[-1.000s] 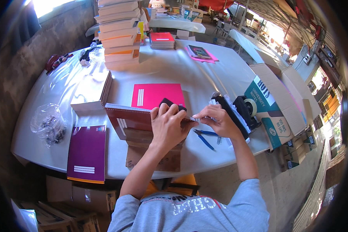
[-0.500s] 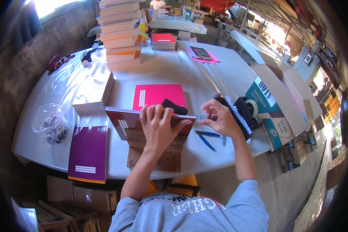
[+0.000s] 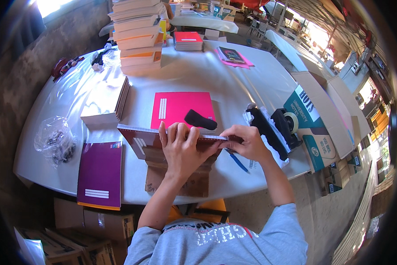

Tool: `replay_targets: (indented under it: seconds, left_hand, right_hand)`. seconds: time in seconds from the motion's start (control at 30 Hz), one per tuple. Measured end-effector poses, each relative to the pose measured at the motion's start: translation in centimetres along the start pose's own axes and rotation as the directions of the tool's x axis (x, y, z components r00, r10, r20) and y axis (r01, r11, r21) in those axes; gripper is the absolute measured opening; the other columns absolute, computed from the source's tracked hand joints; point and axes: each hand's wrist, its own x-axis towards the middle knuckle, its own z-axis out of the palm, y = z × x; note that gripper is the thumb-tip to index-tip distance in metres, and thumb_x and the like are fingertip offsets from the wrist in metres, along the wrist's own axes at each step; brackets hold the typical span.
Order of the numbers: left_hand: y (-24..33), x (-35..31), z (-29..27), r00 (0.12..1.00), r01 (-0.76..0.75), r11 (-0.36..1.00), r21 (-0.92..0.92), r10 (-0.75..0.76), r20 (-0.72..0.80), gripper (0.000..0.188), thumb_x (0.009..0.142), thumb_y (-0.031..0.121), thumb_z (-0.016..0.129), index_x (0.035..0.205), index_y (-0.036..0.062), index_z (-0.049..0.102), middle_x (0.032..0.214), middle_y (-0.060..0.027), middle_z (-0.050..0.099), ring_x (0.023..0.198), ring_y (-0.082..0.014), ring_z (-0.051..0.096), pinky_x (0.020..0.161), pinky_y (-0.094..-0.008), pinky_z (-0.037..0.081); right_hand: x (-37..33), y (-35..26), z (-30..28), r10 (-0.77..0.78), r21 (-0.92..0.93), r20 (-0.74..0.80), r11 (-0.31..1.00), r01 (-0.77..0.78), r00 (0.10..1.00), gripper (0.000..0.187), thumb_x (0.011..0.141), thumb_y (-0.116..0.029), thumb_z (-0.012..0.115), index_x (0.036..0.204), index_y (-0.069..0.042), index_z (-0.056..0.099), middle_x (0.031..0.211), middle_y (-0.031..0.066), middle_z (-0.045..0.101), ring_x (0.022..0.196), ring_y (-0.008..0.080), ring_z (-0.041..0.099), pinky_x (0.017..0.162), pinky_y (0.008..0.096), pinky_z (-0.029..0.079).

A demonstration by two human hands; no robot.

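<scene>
A maroon notebook [image 3: 137,142] stands on its long side, punched edge up, leaning on a brown cardboard stand [image 3: 181,182]. My left hand [image 3: 181,143] grips its upper edge, fingers over the far side and thumb along the near cover. At the edge's right end my right hand [image 3: 248,140] is pinched closed on the spiral coil, which its fingers mostly hide. Behind lies a pink notebook [image 3: 183,106] with a black cloth-like piece [image 3: 200,119] on it. Blue-handled cutters [image 3: 240,164] lie partly hidden below my right hand, near a loose coil [image 3: 253,164].
A purple notebook [image 3: 100,174], a plastic bag of dark coils [image 3: 57,141] and a notebook stack [image 3: 103,104] are at left. A tall paper stack [image 3: 136,37] rises behind. At right stand a tape dispenser [image 3: 287,128] and an open carton [image 3: 315,145].
My right hand has moved left along the coil to the notebook's edge and closed its fingers there. The exposed coil no longer shows. My left hand stays on the notebook.
</scene>
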Motion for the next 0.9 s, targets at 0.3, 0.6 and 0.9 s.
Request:
replay_targets:
  seconds: [0.3, 0.6, 0.9]
  left_hand:
    - [-0.6, -1.7, -1.5, 0.997, -0.055, 0.998, -0.042, 0.057, 0.055, 0.053, 0.056, 0.056, 0.078, 0.066, 0.0115, 0.051, 0.078, -0.0039, 0.047, 0.085, -0.021, 0.048, 0.096, -0.0456, 0.025]
    - [-1.8, -1.7, -2.2, 0.991, -0.117, 0.984, -0.135, 0.125, 0.054, 0.047, 0.052, 0.051, 0.079, 0.065, 0.0112, 0.056, 0.075, -0.0032, 0.047, 0.081, -0.0199, 0.049, 0.093, -0.0418, 0.028]
    - [-0.8, -1.6, -3.1, 0.993, 0.005, 0.99, -0.14, 0.012, 0.122, 0.053, 0.052, 0.058, 0.077, 0.065, 0.011, 0.056, 0.077, -0.0053, 0.046, 0.089, -0.0227, 0.049, 0.102, -0.0474, 0.019]
  right_hand:
    - [7.0, 7.3, -1.4, 0.323, -0.078, 0.397, 0.944, -0.319, 0.859, 0.031, 0.087, -0.025, 0.054, 0.11, -0.005, 0.055, 0.104, 0.0169, 0.062, 0.089, 0.0309, 0.062, 0.072, 0.0395, 0.049]
    - [8.1, 15.6, 6.9, 0.446, -0.629, 0.151, 0.732, -0.262, 0.882, 0.083, 0.065, -0.035, 0.077, 0.133, -0.011, 0.036, 0.115, 0.0185, 0.05, 0.109, 0.0329, 0.048, 0.091, 0.0479, 0.038]
    - [1.4, 4.7, 4.0, 0.063, 0.825, -0.168, 0.556, 0.106, 0.984, 0.03, 0.087, -0.022, 0.059, 0.113, -0.011, 0.049, 0.105, 0.0189, 0.058, 0.094, 0.0285, 0.059, 0.082, 0.037, 0.046]
